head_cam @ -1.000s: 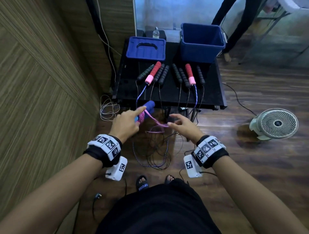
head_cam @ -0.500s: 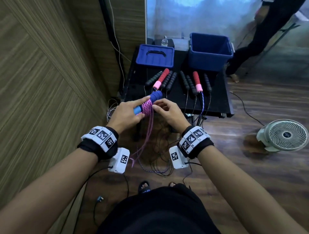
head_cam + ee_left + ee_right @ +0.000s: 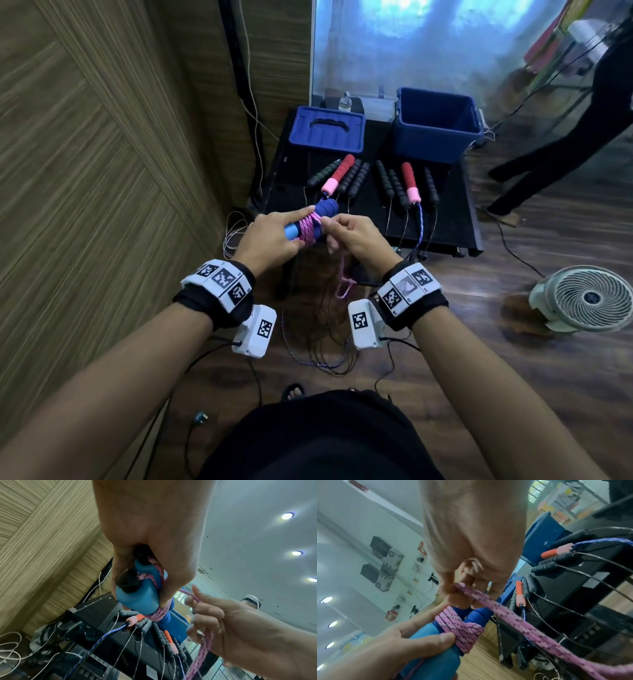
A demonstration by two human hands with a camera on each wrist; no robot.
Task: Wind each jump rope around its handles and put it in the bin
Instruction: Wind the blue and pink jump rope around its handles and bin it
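My left hand (image 3: 270, 236) grips a pair of blue jump-rope handles (image 3: 325, 209) held together, thumb pressing the pink cord coils (image 3: 308, 228) wound round their middle. In the right wrist view the blue handles (image 3: 436, 651) and pink coils (image 3: 458, 627) sit under that thumb. My right hand (image 3: 349, 233) pinches the loose pink cord (image 3: 505, 616) beside the handles; a short doubled tail (image 3: 344, 286) hangs below. The open blue bin (image 3: 435, 123) stands at the table's back right. Several other ropes with black handles (image 3: 390, 183) and red-pink handles (image 3: 409, 185) lie on the black table (image 3: 455, 219).
A blue bin lid (image 3: 325, 128) lies at the table's back left. Rope loops (image 3: 318, 346) hang from the table's front edge to the wooden floor. A white fan (image 3: 585, 298) sits on the floor at right. A person's legs (image 3: 565, 147) stand beyond the table. A wood-panelled wall (image 3: 102, 171) runs along the left.
Both hands rose and came together at the handles. The pink cord went from loose loops to several coils round the blue handles, and the hanging tail has shortened.
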